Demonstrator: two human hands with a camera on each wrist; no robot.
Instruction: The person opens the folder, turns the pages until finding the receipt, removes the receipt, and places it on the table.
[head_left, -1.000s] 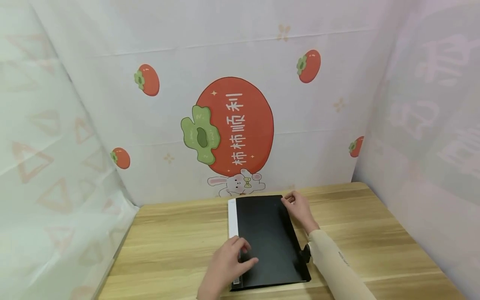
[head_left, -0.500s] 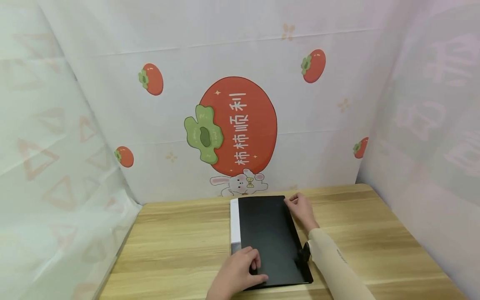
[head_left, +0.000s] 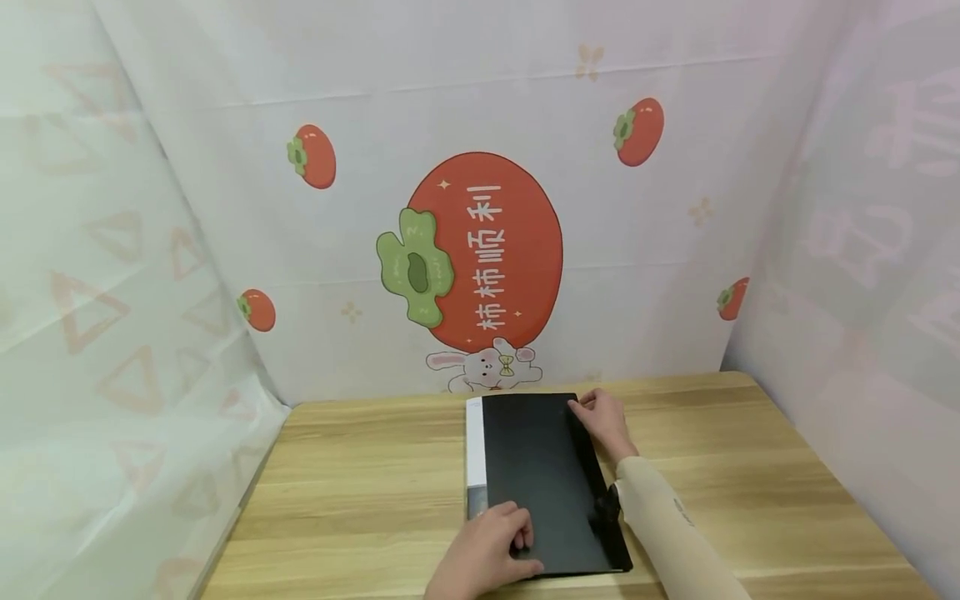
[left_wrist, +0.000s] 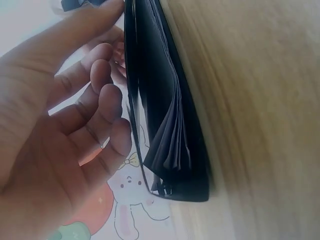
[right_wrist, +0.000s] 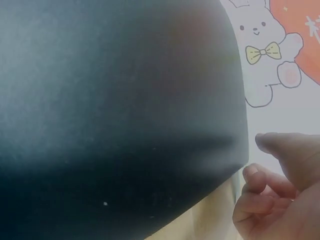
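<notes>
A black file folder with a white spine label lies on the table, its spine to the left. My left hand is over the folder's near left part, fingers loosely bent. In the left wrist view, dark inner sleeves fan out between the covers, and my left fingertips are close beside the top cover. At the far right corner is my right hand. In the right wrist view, its fingertips are right at the cover's corner, with the thumb apart from them. The cover's right side stands slightly raised.
The wooden table extends to both sides of the folder. Behind it hangs a white backdrop printed with persimmons and a rabbit. Pale curtains stand at left and right. A small black device sits at the right wrist.
My left hand has shifted right, from the spine further over the cover. My right hand stays at the far corner, and the cover's right edge has lifted a little. The head view has turned slightly left.
</notes>
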